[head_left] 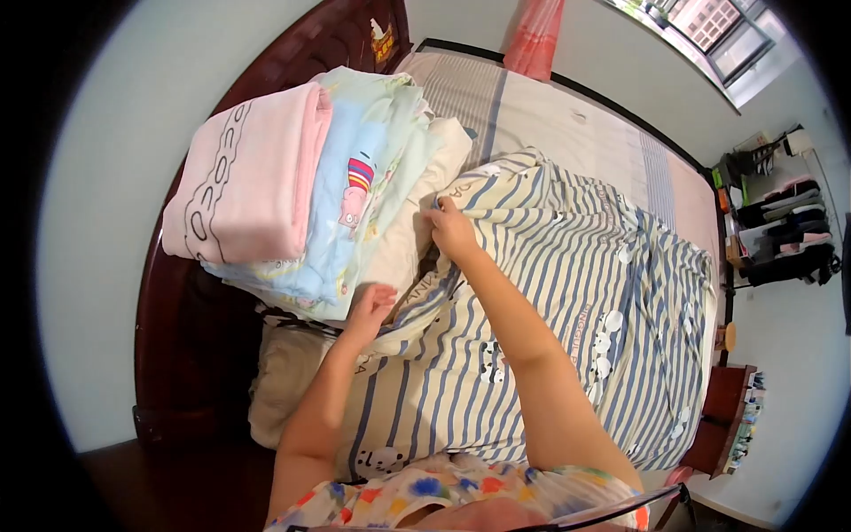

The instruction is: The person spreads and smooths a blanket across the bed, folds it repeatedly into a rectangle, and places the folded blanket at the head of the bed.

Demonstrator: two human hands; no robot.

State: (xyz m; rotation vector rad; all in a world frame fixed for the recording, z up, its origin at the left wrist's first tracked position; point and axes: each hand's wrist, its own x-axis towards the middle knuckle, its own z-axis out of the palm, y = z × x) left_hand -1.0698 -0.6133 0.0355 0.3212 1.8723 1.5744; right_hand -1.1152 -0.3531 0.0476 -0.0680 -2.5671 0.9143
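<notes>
A striped duvet cover [550, 266] with panda prints is spread over the near side of the bed. My right hand [452, 229] pinches its upper left edge, where the fabric folds back. My left hand [372, 309] lies beside the cover's opening, fingers stretched and holding nothing that I can see. Just beyond it rises a pile of folded bedding: a pink blanket [244, 177] on top, a light blue quilt [341, 168] with a cartoon print, and pale green bedding [399, 177]. A cream pillow [448, 155] shows beneath the pile.
A dark wooden headboard [204, 346] runs along the left. The striped bed sheet [576, 115] shows on the far side, below a pink curtain [534, 40]. Another beige pillow [288, 381] lies near the headboard. A clothes rack [793, 222] and a wooden cabinet [722, 417] stand at right.
</notes>
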